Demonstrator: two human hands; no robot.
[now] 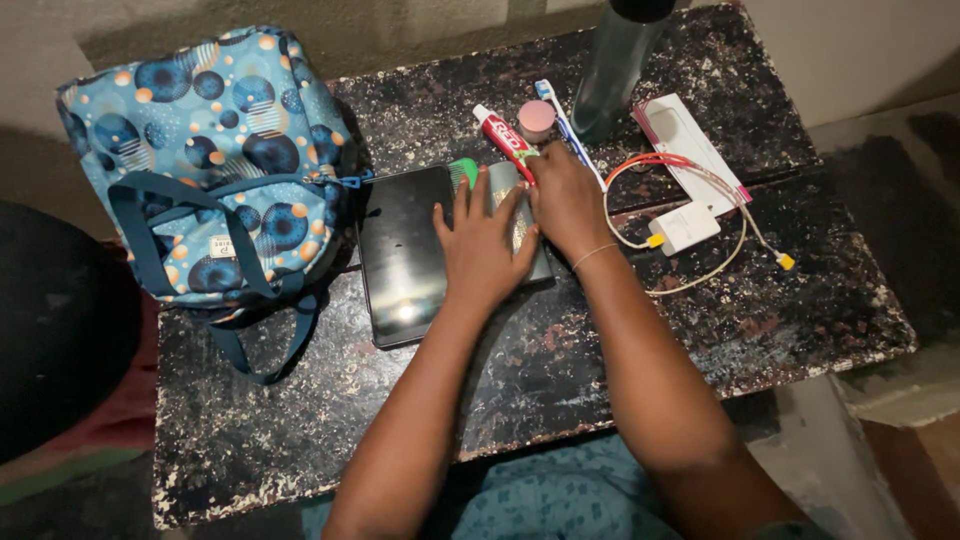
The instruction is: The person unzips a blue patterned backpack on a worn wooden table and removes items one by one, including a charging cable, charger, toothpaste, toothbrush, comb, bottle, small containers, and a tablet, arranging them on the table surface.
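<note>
Frame centre: left hand (480,248) lies flat, fingers spread, on a grey-green booklet (515,215) just right of the dark tablet (403,255). Right hand (567,200) curls over the booklet's upper right edge; grip not discernible. Booklet's long axis runs toward the top of the frame, beneath both palms. Toothpaste tube (506,142) touches the right fingertips
</note>
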